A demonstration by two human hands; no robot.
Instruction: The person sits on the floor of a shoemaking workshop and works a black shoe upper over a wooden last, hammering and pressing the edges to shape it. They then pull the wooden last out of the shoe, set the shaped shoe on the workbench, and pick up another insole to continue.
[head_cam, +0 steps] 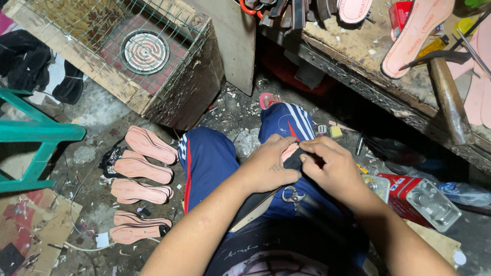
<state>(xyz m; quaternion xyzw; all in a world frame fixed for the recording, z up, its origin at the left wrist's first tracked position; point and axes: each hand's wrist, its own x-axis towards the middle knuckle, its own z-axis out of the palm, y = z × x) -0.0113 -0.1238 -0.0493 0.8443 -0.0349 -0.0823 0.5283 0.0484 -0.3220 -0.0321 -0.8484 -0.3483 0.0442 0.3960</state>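
Both hands work on one sandal sole (266, 202) lying on the lap: the left hand (268, 166) presses it flat, and the right hand (330, 168) pinches its black cover. Finished-looking pink soles (140, 179) lie on the floor, left of the grip; this one seems half done.

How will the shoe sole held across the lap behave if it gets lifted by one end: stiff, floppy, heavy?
The sole looks thin and flat, so it probably flexes and droops somewhat. It seems light for its size: the left hand and right hand pin it on the lap without apparent strain. Being flat, like the pink soles on the floor, it should not roll.
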